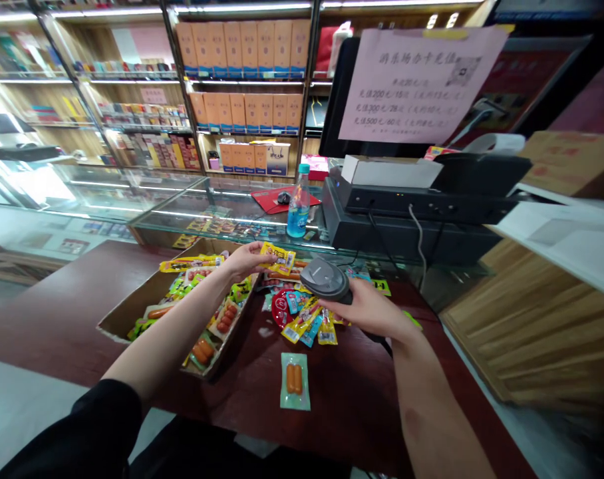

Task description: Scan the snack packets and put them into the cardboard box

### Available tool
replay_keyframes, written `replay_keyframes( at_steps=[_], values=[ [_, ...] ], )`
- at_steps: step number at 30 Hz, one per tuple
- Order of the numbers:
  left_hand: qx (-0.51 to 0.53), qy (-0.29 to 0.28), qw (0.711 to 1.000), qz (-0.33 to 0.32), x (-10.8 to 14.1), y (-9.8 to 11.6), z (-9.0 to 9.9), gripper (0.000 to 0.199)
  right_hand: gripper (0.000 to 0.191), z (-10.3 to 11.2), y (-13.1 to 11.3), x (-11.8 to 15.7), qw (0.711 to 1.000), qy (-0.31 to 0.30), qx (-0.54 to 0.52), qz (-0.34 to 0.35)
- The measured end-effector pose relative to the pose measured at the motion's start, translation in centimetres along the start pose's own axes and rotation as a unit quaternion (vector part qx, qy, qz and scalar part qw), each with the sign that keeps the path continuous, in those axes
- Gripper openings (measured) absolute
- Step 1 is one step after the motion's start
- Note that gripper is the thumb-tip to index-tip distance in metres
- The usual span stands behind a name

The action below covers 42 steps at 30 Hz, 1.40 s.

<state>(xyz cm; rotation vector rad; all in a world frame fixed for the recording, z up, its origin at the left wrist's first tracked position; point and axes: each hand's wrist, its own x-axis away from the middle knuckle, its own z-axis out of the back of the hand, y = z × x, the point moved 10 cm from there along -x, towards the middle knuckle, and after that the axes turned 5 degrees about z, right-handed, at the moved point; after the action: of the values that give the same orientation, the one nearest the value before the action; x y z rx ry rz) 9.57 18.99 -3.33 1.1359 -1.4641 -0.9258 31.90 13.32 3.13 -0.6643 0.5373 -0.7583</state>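
My left hand (pixel 247 261) pinches a small yellow snack packet (pixel 278 258) above the right rim of a cardboard box (pixel 117 322). In my right hand (pixel 372 309) is a dark grey handheld scanner (pixel 324 279), its head pointing left toward the packet. Beneath the scanner lies a pile of yellow and blue packets (pixel 302 322) beside a round red item (pixel 281 308). Sausage packs (pixel 226 318) and green packets fill the box. A clear pack with two sausages (pixel 295 380) lies by itself near the table's front edge.
Behind the dark red table (pixel 252 426) runs a glass counter (pixel 222 199) with a blue-liquid bottle (pixel 299 206) and a mouse (pixel 284 197) on a red mat. A monitor with a pink paper sign (pixel 412 86) and black devices (pixel 416 199) stand at the right. Stocked shelves are behind.
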Motion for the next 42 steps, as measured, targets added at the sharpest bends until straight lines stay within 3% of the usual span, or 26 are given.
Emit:
replay_keyframes(
  at_steps=[3,9,11,13,15,17,25,29,32,38,42],
  values=[
    [-0.024,0.026,0.999,-0.018,1.9,1.8,3.6,0.039,0.045,-0.1,-0.1,0.0,1.0,-0.005,0.01,-0.005],
    [-0.058,0.155,0.985,-0.049,7.8,5.3,13.7,0.04,0.042,-0.9,0.7,-0.1,0.999,-0.03,0.026,-0.026],
    [-0.058,0.181,0.98,-0.054,9.1,5.9,15.6,0.041,0.042,-1.1,1.0,0.0,0.999,-0.036,0.022,-0.032],
    [-0.064,0.183,0.979,-0.06,9.5,6.0,16.1,0.04,0.04,-1.0,1.3,0.1,0.999,-0.034,0.018,-0.034],
    [-0.079,0.163,0.981,-0.063,8.9,5.7,15.0,0.039,0.038,-0.6,1.4,0.2,0.999,-0.026,0.018,-0.034],
    [-0.101,0.134,0.984,-0.062,7.8,5.1,12.6,0.037,0.037,-0.1,1.7,0.4,0.999,-0.019,0.021,-0.037],
    [-0.171,0.021,0.984,-0.052,1.3,0.2,-0.1,0.036,0.035,2.2,2.6,1.2,0.999,0.029,-0.004,-0.042],
    [-0.227,-0.051,0.971,-0.063,-1.5,-2.6,-5.5,0.031,0.038,3.5,2.5,1.4,0.997,0.066,0.019,-0.047],
    [-0.329,-0.073,0.936,-0.101,-3.2,-4.0,-8.4,0.023,0.041,4.0,2.6,1.6,0.995,0.075,0.033,-0.054],
    [-0.545,-0.069,0.821,-0.159,-5.6,-6.0,-11.8,0.01,0.04,3.8,3.4,1.9,0.995,0.062,0.024,-0.071],
    [-0.574,-0.069,0.798,-0.168,-6.4,-6.3,-12.9,0.017,0.041,3.3,3.8,1.9,0.996,0.042,0.021,-0.08]
  ],
)
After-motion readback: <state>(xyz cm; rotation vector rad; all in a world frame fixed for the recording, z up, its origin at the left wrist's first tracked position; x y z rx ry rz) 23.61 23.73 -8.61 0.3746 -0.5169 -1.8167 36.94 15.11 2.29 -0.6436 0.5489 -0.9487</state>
